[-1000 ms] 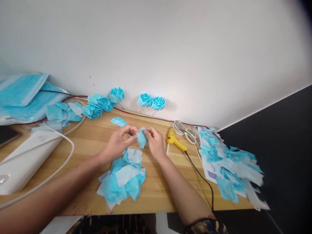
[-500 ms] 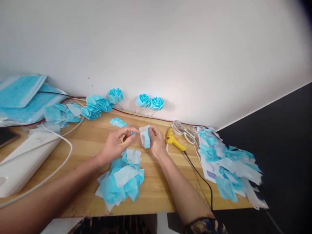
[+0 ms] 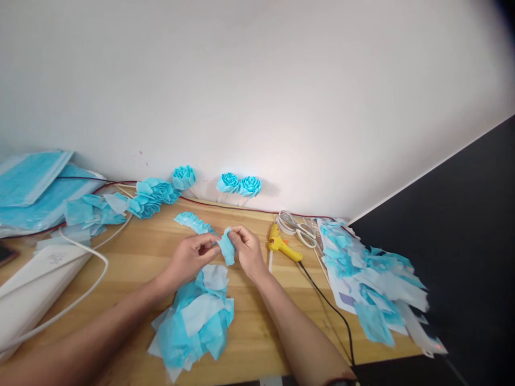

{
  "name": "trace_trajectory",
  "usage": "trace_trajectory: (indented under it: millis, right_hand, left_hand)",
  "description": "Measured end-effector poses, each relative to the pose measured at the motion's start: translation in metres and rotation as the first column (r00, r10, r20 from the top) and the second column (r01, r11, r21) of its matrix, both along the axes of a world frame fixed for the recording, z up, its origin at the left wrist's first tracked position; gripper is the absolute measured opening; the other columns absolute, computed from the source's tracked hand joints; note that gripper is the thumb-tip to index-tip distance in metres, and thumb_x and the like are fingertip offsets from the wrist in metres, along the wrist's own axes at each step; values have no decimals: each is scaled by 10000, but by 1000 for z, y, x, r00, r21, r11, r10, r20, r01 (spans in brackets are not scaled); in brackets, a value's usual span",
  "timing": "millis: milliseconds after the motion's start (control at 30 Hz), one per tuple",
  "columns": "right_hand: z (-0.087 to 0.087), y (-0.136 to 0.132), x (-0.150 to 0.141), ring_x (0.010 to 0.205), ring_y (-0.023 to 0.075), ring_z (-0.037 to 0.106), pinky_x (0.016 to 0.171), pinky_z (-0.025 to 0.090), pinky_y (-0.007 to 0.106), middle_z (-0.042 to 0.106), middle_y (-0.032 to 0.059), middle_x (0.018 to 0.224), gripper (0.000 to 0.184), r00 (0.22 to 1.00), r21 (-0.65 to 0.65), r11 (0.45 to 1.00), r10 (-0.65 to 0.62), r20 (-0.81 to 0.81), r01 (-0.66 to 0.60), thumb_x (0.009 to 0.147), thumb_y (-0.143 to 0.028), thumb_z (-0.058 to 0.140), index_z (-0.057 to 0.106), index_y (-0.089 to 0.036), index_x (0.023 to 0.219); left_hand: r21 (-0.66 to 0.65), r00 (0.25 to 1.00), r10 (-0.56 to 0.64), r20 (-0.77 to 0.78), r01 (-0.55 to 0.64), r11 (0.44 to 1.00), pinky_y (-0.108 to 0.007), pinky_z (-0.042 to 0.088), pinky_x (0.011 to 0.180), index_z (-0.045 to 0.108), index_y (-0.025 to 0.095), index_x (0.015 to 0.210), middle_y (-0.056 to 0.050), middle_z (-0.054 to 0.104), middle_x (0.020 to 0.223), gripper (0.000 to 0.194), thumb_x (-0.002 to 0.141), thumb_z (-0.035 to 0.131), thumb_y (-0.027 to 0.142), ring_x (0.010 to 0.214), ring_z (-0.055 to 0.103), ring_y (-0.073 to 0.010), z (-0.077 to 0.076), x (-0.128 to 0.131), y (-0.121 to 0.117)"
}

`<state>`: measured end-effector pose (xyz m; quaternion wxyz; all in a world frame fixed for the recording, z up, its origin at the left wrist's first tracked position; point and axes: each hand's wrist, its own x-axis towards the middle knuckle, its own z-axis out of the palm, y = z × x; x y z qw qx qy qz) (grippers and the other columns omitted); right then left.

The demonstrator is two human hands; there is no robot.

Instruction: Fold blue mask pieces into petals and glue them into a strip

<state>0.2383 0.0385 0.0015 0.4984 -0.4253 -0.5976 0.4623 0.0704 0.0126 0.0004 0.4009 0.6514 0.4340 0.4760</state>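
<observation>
My right hand [image 3: 248, 253] pinches a small blue piece of thin fabric [image 3: 227, 249] by its upper right side. My left hand [image 3: 192, 261] has its fingers closed at the left edge of the same piece; its fingertips are partly hidden. Just behind the left fingers, a pleated strip of blue petals [image 3: 190, 220] lies on the wooden table. In front of both hands spreads a loose pile of cut blue and white fabric pieces [image 3: 197, 321].
A yellow glue gun [image 3: 284, 245] and scissors [image 3: 306, 234] lie right, near a heap of fabric scraps [image 3: 370, 279]. Blue fabric flowers [image 3: 229, 183] lean on the wall. Left are more flowers [image 3: 155, 193], blue mask packs [image 3: 32, 179], a white box-shaped device [image 3: 44, 289] and a cable [image 3: 98, 268].
The left fingers parted from the fabric piece, showing its white side in the right hand, then met it again with the blue side showing. The view has tilted up slightly.
</observation>
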Motion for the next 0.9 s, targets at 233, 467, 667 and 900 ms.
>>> trace_trajectory:
  millis: [233, 467, 667, 900]
  right_hand:
    - [1, 0, 0, 616, 116, 487, 582, 405, 226, 578, -27, 669, 264, 996, 5, 997, -81, 19, 81, 837, -445, 620, 636, -190, 769]
    - [-7, 5, 3, 636, 131, 527, 588, 415, 239, 631, -12, 723, 294, 992, -43, 993, -114, -59, 111, 852, -487, 613, 657, -196, 858]
    - [-8, 3, 3, 616, 130, 531, 580, 417, 240, 614, -21, 688, 293, 994, -57, 995, -88, -70, 84, 847, -490, 627, 656, -198, 843]
    - [-7, 2, 0, 624, 120, 509, 585, 411, 230, 600, -27, 704, 280, 996, -40, 998, -55, -65, 53, 847, -480, 633, 653, -202, 825]
  left_hand:
    - [-71, 999, 3, -38, -6, 997, -228, 347, 551, 632, 177, 737, 23, 549, 629, 227, 845, 565, 364, 592, 478, -126, 8, -3, 1]
    - [-134, 997, 20, 74, -10, 991, -236, 355, 569, 597, 180, 752, 25, 535, 658, 230, 835, 579, 393, 597, 460, -123, 9, -6, 2]
    - [-116, 987, 62, 150, -44, 992, -239, 385, 611, 618, 182, 753, 7, 566, 713, 247, 877, 550, 384, 677, 513, -137, 17, -6, -2]
    - [-86, 995, 45, 85, -37, 996, -235, 304, 537, 655, 175, 1041, 71, 399, 596, 258, 843, 624, 338, 551, 384, -108, 9, -6, 1]
